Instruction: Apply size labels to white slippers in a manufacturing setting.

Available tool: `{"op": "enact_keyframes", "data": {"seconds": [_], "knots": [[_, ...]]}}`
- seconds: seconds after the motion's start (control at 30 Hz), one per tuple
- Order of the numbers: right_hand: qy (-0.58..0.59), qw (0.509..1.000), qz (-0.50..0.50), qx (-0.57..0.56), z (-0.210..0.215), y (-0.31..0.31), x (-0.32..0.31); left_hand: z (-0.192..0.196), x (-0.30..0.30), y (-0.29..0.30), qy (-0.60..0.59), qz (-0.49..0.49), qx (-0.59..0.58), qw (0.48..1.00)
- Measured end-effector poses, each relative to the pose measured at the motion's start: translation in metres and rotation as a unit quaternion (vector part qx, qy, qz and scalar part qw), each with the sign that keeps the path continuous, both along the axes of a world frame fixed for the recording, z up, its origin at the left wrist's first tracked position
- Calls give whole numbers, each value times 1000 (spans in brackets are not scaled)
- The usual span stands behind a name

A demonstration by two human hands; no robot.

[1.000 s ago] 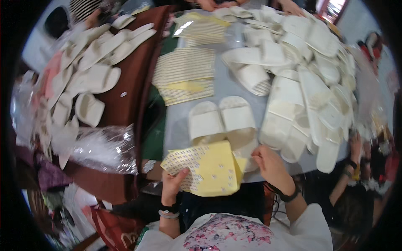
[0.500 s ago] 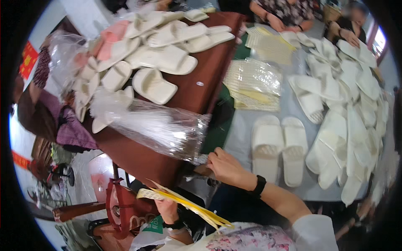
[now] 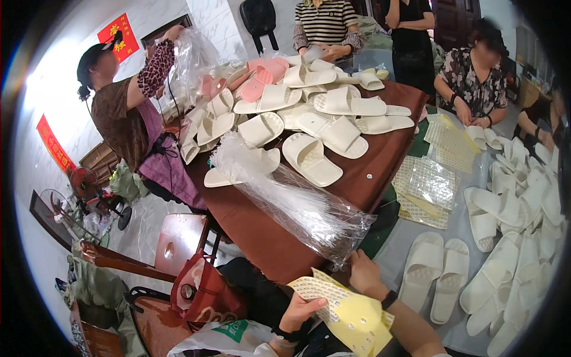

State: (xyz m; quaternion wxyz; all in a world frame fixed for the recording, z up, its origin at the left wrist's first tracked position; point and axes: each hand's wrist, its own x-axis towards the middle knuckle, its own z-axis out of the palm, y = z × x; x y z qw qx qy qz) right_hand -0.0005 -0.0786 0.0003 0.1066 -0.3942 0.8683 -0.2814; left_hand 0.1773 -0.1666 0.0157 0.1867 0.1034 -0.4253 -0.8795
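Observation:
My left hand is closed on a bundle of yellow sticker sheets, printed with rows of small marks and fanned over my lap. Part of the bundle overlaps my right forearm. My right hand is at the corner between the two tables, its fingers curled. Whatever they grip is hidden. Just beside those fingers lies the end of a clear plastic bag full of thin white strips. A pair of white slippers stands on the grey table to the right of that hand.
White and pink slippers are heaped on the brown-covered table. More white slippers crowd the grey table's right side, with sticker sheets behind the pair. Co-workers stand or sit around. A red bag rests on a chair at left.
My view has lifted and turned left, bringing more co-workers in. The sheets in my left hand now show their printed faces and partly cover my right forearm.

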Motion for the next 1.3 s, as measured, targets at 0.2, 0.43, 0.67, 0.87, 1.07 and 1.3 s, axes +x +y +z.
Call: {"op": "enact_keyframes", "data": {"seconds": [0.2, 0.43, 0.67, 0.87, 1.07, 1.3], "knots": [[-289, 919, -108, -246, 25, 36, -12, 25, -30, 30, -40, -75, -33, 996], [-232, 863, -213, -395, 59, 170, -12, 19, -81, 60, -116, -136, -55, 982], [-293, 792, -330, -422, 59, 259, 8, 14, -124, 103, -182, -175, -99, 963], [-285, 843, -321, -325, 53, 267, 21, 11, -132, 111, -181, -170, -79, 965], [-136, 888, -332, -288, 51, 238, 13, 12, -118, 94, -173, -148, -87, 970], [94, 880, -395, -246, 54, 207, 19, 3, -111, 81, -177, -203, -210, 940]]}}
